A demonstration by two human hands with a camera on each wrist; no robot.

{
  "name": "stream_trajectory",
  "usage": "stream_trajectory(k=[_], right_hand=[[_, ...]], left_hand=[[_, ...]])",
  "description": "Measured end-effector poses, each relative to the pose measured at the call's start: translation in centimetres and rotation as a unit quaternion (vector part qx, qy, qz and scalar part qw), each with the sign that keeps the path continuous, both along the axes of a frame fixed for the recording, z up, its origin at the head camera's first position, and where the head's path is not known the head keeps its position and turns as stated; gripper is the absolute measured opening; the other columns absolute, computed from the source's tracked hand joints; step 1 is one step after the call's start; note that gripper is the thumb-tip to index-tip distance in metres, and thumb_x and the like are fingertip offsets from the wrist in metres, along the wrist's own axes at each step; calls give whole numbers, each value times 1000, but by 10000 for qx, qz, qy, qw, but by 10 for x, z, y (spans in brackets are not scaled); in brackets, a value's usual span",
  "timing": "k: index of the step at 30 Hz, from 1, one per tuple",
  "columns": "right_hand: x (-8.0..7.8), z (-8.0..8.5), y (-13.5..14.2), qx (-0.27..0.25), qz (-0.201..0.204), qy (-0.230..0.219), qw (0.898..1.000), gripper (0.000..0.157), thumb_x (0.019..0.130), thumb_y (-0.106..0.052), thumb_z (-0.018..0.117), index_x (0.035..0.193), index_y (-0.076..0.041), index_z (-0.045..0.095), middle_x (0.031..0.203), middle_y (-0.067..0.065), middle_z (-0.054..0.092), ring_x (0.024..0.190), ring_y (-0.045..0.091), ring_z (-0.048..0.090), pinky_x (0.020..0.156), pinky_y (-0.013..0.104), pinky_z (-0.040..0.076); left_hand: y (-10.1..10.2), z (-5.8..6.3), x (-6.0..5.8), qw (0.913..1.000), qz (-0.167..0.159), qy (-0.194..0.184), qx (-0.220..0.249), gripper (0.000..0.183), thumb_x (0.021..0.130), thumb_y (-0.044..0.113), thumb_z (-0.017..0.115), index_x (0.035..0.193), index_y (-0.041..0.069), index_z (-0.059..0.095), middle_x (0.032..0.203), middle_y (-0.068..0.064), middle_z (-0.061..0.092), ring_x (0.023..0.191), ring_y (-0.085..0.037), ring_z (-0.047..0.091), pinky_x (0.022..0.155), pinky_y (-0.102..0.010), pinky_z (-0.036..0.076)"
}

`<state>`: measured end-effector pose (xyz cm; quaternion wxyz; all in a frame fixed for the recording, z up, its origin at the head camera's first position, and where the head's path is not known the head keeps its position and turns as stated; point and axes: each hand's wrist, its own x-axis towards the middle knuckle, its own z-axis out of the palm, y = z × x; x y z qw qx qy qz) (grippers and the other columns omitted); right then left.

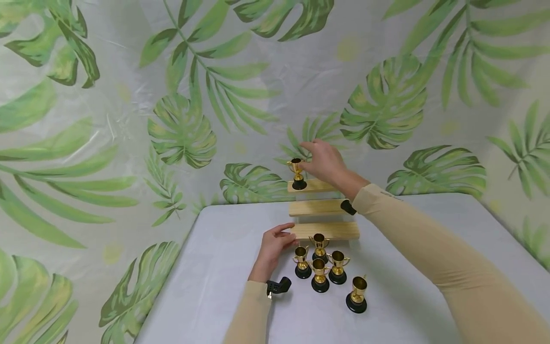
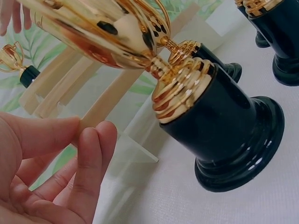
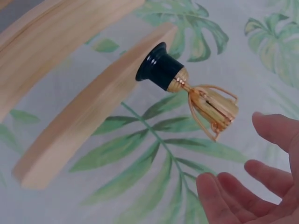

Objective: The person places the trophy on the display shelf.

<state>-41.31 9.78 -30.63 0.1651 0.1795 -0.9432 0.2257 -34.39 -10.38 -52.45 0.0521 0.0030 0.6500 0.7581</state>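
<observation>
A small gold trophy cup (image 1: 297, 167) on a black base stands at the left end of the top plank (image 1: 318, 185) of a three-step wooden display shelf. My right hand (image 1: 324, 162) is beside it; in the right wrist view a gap shows between the spread fingers (image 3: 210, 191) and the trophy (image 3: 212, 109). My left hand (image 1: 273, 246) pinches the left end of the bottom plank (image 1: 331, 231) between thumb and fingers, as the left wrist view shows. Right by that hand, a trophy (image 2: 210, 112) fills much of the left wrist view.
Several more gold trophies, among them a front right one (image 1: 356, 295), stand on the white-covered table (image 1: 223, 267) before the shelf. A leaf-patterned cloth (image 1: 258, 95) hangs behind. The middle plank (image 1: 320, 208) bears no trophy.
</observation>
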Motion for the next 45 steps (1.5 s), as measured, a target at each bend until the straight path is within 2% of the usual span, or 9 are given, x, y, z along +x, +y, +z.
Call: stream_trajectory(k=[10,16,23,31,38,45], right_hand=[[28,11,10,148,144,334,9992,63,90,-32,78,147,-18,55,138,18,54,97,32,64,78,47,56],[49,13,21,293,355,532,9975,58,91,-32,76,144,-16,57,128,15,59,102,31,62,79,46,55],[79,10,35,365,571,778,9947,59,88,-31,80,141,-14,60,123,13,61,97,30,63,77,46,56],[113,5,53,405,815,968,9911,60,86,-26,83,140,-11,60,120,14,62,95,29,63,75,45,56],[136,-5,66,308,864,1080,9899,57,85,-28,83,137,-12,64,115,10,64,89,26,64,70,41,55],[164,-15,74,360,991,1109,9882,56,83,-27,85,134,-14,66,113,8,66,89,25,64,70,41,55]], left_hand=[[-2,0,2,9999,-18,23,-118,40,89,-1,74,128,2,68,93,-16,70,78,-23,74,86,-40,59],[1,0,2,9998,-22,-10,-172,39,89,-1,73,127,3,69,93,-16,69,80,-25,74,86,-41,59],[0,1,5,9998,-89,36,-170,39,90,-3,72,128,2,68,96,-21,70,83,-29,74,86,-40,59],[1,2,-1,9997,-102,53,-193,38,89,-4,72,126,2,69,90,-16,71,86,-34,73,88,-44,58],[2,5,-4,9997,-98,39,-243,38,89,-4,71,126,3,69,90,-15,70,79,-26,74,88,-43,59],[2,5,-2,9995,-87,-65,-299,38,89,-5,71,125,3,69,90,-16,71,78,-26,73,87,-44,59]])
